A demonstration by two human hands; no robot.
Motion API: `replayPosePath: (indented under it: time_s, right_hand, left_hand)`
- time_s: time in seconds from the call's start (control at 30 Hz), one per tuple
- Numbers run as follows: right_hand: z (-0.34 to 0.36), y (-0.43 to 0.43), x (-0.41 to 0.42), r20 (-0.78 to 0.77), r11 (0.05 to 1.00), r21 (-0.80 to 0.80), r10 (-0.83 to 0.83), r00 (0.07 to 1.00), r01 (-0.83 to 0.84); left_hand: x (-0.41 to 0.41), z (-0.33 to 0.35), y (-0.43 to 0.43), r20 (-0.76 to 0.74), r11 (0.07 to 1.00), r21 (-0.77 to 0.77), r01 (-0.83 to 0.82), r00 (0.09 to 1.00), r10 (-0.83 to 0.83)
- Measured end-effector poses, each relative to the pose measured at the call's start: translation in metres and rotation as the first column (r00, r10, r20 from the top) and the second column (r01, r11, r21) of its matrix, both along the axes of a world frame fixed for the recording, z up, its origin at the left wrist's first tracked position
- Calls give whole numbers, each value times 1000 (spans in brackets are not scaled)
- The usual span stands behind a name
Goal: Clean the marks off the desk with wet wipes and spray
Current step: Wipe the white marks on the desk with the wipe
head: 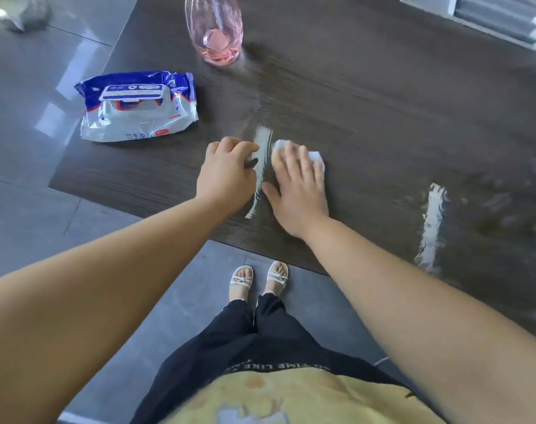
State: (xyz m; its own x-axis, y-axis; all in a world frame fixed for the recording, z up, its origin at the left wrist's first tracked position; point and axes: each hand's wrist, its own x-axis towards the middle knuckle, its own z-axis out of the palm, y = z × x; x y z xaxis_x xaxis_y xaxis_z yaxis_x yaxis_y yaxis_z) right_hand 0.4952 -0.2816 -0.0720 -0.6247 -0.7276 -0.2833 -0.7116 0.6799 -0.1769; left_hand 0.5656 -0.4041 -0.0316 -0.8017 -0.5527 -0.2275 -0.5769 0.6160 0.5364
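Note:
A dark wooden desk (383, 96) carries two white streak marks. One mark (263, 154) runs between my hands, the other mark (432, 221) lies further right. My right hand (297, 188) lies flat with straight fingers and presses a white wet wipe (316, 157) onto the desk just right of the first mark. My left hand (228, 174) rests on the desk just left of that mark, with loosely curled fingers and nothing in it. A pink spray bottle (216, 32) stands at the back. A blue and white pack of wet wipes (138, 108) lies to the left, its lid closed.
Wet smears cover the desk surface behind my hands and on the right side. A grey slatted unit (499, 16) sits at the far right of the desk. Grey tiled floor (31, 148) surrounds the desk's left corner and front edge, where my feet (257, 278) stand.

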Motion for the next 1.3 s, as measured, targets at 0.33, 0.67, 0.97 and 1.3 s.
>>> replayPosePath:
  time_s: [0.33,0.67,0.97,1.3]
  right_hand:
    - [5,65,1,-49,945,71,-316,948,319]
    - [-4,115,64,-57,988,39,152,987,-150]
    - [-4,118,40,-86,901,44,-428,900,432]
    - [2,237,-4,-80,783,107,-607,790,613]
  left_hand:
    - [26,1,10,-124,979,11,203,972,-200]
    - [13,3,43,-76,935,37,351,934,-348]
    - [2,-4,89,47,901,-67,428,904,-426]
    - [-17,0,136,110,903,-77,422,904,-413]
